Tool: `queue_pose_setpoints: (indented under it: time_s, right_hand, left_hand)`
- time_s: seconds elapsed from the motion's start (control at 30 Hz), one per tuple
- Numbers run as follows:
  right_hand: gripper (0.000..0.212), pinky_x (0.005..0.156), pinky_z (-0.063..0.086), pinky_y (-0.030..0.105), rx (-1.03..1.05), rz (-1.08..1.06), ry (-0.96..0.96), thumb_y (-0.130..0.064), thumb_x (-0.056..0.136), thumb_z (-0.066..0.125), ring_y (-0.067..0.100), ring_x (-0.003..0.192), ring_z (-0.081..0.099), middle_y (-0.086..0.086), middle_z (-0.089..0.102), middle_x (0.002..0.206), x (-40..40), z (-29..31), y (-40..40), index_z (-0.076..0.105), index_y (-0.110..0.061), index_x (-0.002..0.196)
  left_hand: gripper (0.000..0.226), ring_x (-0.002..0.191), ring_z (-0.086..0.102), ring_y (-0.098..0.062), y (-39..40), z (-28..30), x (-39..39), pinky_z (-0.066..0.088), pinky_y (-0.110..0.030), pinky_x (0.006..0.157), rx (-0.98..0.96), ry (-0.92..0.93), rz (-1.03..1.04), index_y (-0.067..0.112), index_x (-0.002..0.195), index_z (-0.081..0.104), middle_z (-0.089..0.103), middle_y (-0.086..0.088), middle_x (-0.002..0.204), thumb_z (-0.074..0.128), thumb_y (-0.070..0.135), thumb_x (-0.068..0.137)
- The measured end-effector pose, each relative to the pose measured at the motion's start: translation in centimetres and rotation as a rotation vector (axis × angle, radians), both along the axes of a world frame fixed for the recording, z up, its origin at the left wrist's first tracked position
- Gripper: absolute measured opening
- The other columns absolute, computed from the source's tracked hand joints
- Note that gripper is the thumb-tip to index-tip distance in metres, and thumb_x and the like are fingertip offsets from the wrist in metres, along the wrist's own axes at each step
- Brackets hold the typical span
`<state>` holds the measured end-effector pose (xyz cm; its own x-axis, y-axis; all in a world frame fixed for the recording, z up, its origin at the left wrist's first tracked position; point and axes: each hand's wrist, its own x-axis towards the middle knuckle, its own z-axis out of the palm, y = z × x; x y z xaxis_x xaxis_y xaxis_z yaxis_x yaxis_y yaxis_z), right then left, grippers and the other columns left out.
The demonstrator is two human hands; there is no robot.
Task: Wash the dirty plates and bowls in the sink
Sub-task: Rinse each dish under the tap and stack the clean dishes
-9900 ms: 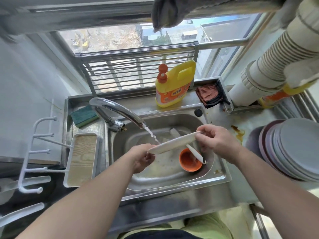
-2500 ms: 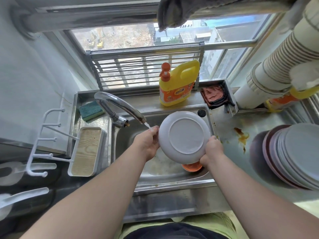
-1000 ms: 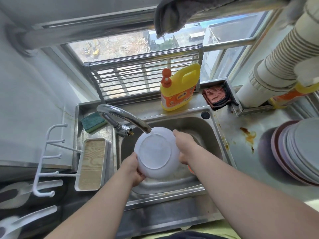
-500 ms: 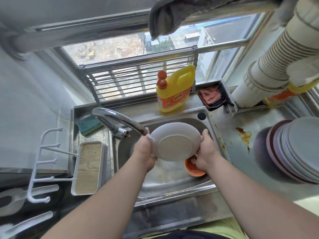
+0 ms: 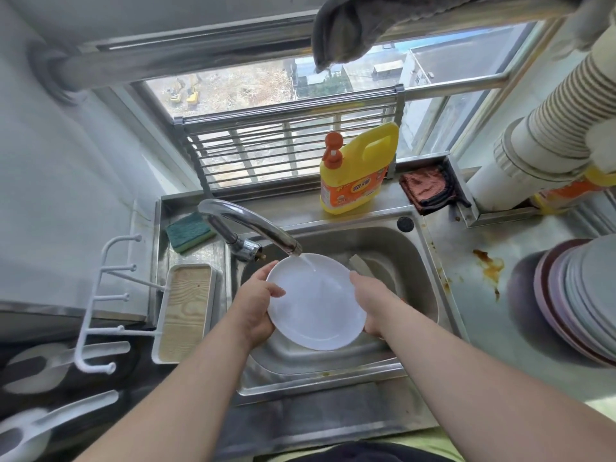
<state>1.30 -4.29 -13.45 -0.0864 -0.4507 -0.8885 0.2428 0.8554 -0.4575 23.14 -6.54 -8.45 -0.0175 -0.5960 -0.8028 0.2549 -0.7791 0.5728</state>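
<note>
Flanking the steel sink (image 5: pixel 420 261) are a sponge (image 5: pixel 190 231) and wooden tray (image 5: pixel 185 311) at left, a yellow detergent jug (image 5: pixel 356 175) on the sill behind, and stacked plates (image 5: pixel 580 298) on the stained desk (image 5: pixel 493 235) at right. Over the basin a white plate (image 5: pixel 315 303) is held face up, tilted toward the person, under water from the tap (image 5: pixel 253 225). The left hand (image 5: pixel 256 305) and right hand (image 5: pixel 371 303) grip opposite rims, fingers curled round the edge
</note>
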Motion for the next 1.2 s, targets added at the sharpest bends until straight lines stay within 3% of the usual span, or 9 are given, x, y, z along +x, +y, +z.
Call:
queue_pose_setpoints:
  time_s: [0.1,0.2,0.33,0.6,0.77,0.83,0.93,1.1,1.2]
  right_hand:
    - [0.028,0.097,0.058,0.055,-0.169,-0.025,0.134,-0.045,0.100,0.055,0.036,0.103,0.071,0.007,0.075,0.108,0.9,1.2,-0.9,0.070,-0.024,0.112]
    - [0.024,0.080,0.055,0.039,-0.359,-0.031,0.235,-0.039,0.105,0.055,0.027,0.091,0.066,0.001,0.073,0.095,1.2,2.7,-1.2,0.071,-0.022,0.099]
    - [0.022,0.091,0.061,0.051,-0.507,0.060,0.327,-0.049,0.102,0.058,0.027,0.101,0.072,-0.007,0.077,0.097,0.8,4.1,-1.8,0.074,-0.034,0.102]
    - [0.028,0.091,0.059,0.046,-0.618,0.192,0.492,-0.058,0.102,0.051,0.017,0.103,0.072,-0.016,0.077,0.102,-3.2,7.7,-2.3,0.074,-0.045,0.111]
    - [0.038,0.066,0.049,0.041,-0.504,0.094,0.543,-0.049,0.105,0.045,0.025,0.076,0.062,-0.007,0.067,0.077,-6.9,6.9,-1.8,0.068,-0.026,0.085]
    - [0.040,0.070,0.043,0.038,-0.378,0.098,0.528,-0.045,0.104,0.044,0.025,0.078,0.056,0.000,0.060,0.077,-7.3,5.4,-0.9,0.060,-0.020,0.078]
    - [0.036,0.085,0.050,0.041,-0.160,0.154,0.459,-0.036,0.108,0.045,0.030,0.093,0.059,0.010,0.065,0.095,-6.5,3.8,0.9,0.069,-0.012,0.098]
    - [0.029,0.058,0.058,0.035,0.052,0.116,0.176,-0.030,0.107,0.045,0.032,0.094,0.069,0.013,0.073,0.109,-2.8,2.4,3.4,0.069,-0.016,0.112]
    - [0.026,0.066,0.063,0.041,0.061,0.087,0.001,-0.032,0.103,0.053,0.028,0.088,0.077,0.006,0.081,0.100,-0.4,1.8,3.1,0.071,-0.020,0.118]
  left_hand:
    - [0.042,0.116,0.069,-0.036,0.7,-0.2,0.1,0.060,-0.056,0.091,0.020,-0.057,-0.034,0.040,0.139,0.059,0.073,-0.006,0.128,0.054,0.018,0.104]
    - [0.030,0.118,0.069,-0.031,1.3,-0.6,-0.1,0.061,-0.054,0.091,0.088,-0.056,-0.095,0.051,0.135,0.057,0.073,0.003,0.130,0.050,0.055,0.106]
    - [0.039,0.115,0.071,-0.031,1.3,-1.5,-1.4,0.061,-0.055,0.092,0.111,0.029,0.068,0.038,0.139,0.057,0.075,-0.003,0.126,0.050,0.058,0.106]
    - [0.044,0.104,0.074,-0.024,0.9,-0.7,-6.5,0.062,-0.047,0.087,0.128,0.044,0.152,0.024,0.137,0.063,0.080,0.001,0.110,0.051,0.053,0.107]
    - [0.046,0.105,0.076,-0.026,0.6,0.0,-7.7,0.061,-0.040,0.084,0.056,0.038,-0.016,0.025,0.130,0.070,0.080,0.000,0.113,0.051,0.059,0.105]
    - [0.045,0.106,0.076,-0.027,0.5,0.4,-7.1,0.061,-0.042,0.087,0.047,0.017,-0.062,0.024,0.125,0.071,0.080,-0.002,0.111,0.053,0.059,0.104]
    - [0.045,0.098,0.078,-0.028,0.3,0.4,-5.8,0.061,-0.040,0.077,0.066,-0.002,-0.132,0.025,0.123,0.073,0.081,-0.004,0.109,0.056,0.060,0.102]
    - [0.038,0.101,0.075,-0.031,-0.6,0.9,-4.0,0.058,-0.050,0.095,0.012,-0.175,-0.194,0.026,0.117,0.075,0.080,-0.005,0.108,0.061,0.056,0.098]
    - [0.030,0.101,0.073,-0.031,-1.3,1.1,-2.7,0.057,-0.047,0.092,-0.144,-0.282,-0.183,0.023,0.111,0.076,0.079,-0.005,0.107,0.062,0.048,0.102]
